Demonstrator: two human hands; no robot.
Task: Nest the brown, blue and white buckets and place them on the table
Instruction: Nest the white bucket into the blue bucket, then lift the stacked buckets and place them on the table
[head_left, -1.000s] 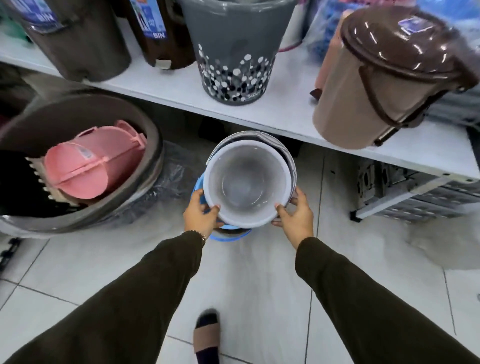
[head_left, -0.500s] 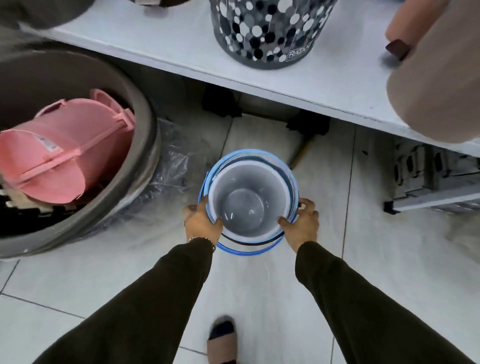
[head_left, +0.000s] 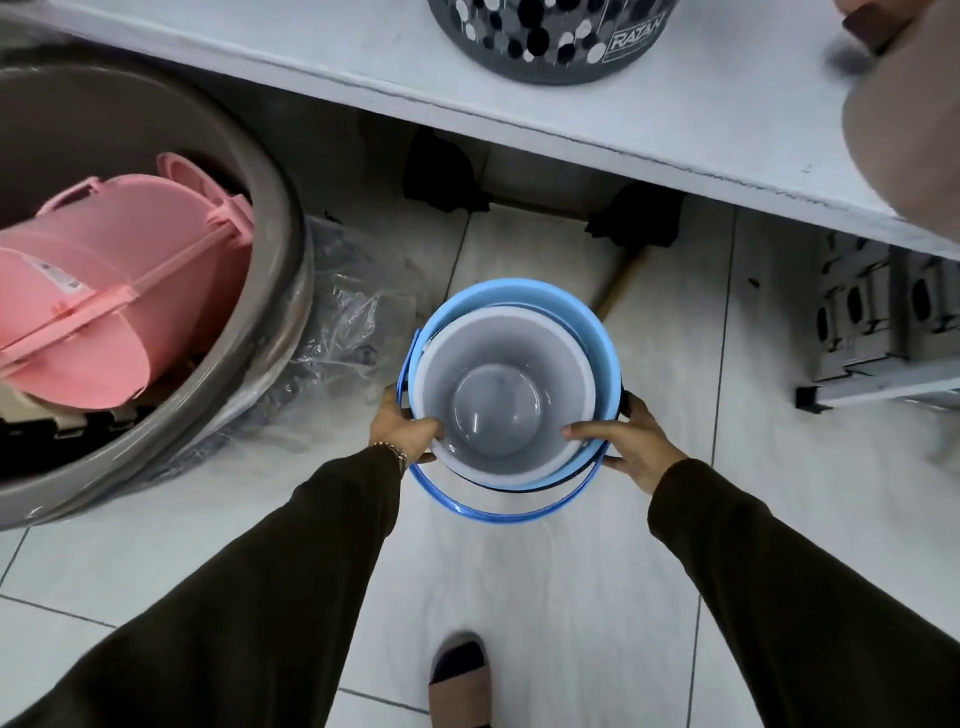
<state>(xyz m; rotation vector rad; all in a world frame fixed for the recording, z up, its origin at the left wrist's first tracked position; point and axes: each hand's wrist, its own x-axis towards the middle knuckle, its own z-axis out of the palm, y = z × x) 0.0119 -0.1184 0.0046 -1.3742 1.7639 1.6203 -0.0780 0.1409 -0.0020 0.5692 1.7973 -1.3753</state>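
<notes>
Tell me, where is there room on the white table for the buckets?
The bare strip of the white table, left of the spotted grey bin, looks free. The stretch between that bin and the tan bin is tighter. Both hands hold the nested buckets over the floor.

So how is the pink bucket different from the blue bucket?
The pink bucket lies tipped on its side inside the big grey tub; the blue bucket is upright, held by the left hand and right hand. The blue bucket has a white bucket nested inside; whether anything is in the pink bucket cannot be seen. Both are plastic with handles in their own colour.
</notes>
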